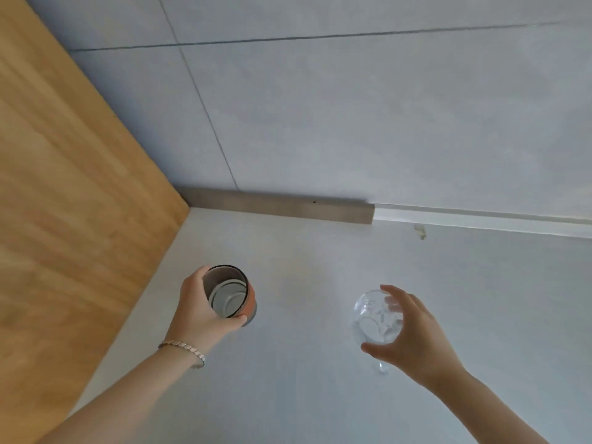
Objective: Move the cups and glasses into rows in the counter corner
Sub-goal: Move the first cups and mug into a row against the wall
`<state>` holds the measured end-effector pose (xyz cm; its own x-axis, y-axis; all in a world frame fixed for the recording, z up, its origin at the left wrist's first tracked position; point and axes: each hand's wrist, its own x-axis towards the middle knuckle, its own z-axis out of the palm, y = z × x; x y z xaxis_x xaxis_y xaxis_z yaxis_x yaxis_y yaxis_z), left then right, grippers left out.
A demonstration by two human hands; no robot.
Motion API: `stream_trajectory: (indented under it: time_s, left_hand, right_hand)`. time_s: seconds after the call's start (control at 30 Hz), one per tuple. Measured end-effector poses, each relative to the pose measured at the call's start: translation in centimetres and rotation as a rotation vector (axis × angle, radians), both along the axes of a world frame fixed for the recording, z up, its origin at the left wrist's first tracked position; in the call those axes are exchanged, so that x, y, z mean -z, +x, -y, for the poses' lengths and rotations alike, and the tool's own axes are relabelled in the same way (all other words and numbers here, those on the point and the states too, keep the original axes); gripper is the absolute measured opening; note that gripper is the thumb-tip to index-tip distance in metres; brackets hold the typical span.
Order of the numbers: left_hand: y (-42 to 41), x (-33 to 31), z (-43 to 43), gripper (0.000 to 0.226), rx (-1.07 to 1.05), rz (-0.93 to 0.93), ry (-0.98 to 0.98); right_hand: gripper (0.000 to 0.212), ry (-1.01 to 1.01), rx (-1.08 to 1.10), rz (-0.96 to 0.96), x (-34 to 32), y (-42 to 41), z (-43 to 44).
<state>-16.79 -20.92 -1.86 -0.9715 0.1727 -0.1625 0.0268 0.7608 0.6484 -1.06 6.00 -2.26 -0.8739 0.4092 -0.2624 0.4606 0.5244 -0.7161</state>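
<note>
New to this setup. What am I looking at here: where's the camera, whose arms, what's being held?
There is no machine: a person works with bare hands, and the single picture comes from a wide-angle camera worn on their head, looking forward and down. The left hand, with a bracelet on its wrist, grips a grey cup around its side. The right hand holds a clear glass between fingers and thumb. Below them is a pale counter, which meets a wooden side panel on the left and a grey tiled wall at the back. I cannot tell whether either vessel touches the counter.
</note>
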Motion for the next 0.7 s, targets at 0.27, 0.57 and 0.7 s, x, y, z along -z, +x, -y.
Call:
stream_trajectory:
  time_s: [0.27,0.57,0.7]
  left_hand:
    - [-15.6,0.9,8.0,0.097,-0.076,-0.026,0.026]
    - [-26.1,2.5,5.8,0.082,-0.13,-0.081,0.153]
    - [-27.8,3.8,5.4,0.098,-0.093,-0.03,0.175]
  right_hand:
    - [0.095,-0.026,0.027,0.028,1.0,-11.9,13.0]
    - [0.093,0.011,0.051,0.083,2.1,-20.5,17.1]
    - [0.094,0.055,0.028,0.07,2.4,-26.0,17.5]
